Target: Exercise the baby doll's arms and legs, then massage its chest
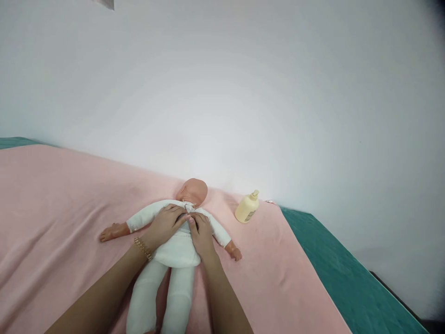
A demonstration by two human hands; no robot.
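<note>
A baby doll point(174, 253) in a white suit lies on its back on a pink towel point(62, 208), head toward the wall. My left hand point(166, 223), with a gold bracelet on the wrist, rests on the doll's chest with its fingers pinching the suit's fabric near the collar. My right hand point(200, 233) lies beside it on the chest, its fingertips also on the fabric at the suit's front seam. The two hands nearly touch at the middle of the chest.
A cream pump bottle point(247, 207) lies tilted on the towel right of the doll's head. The towel covers a green bed sheet point(347, 278), which shows at the right. A white wall point(243, 93) stands behind the bed.
</note>
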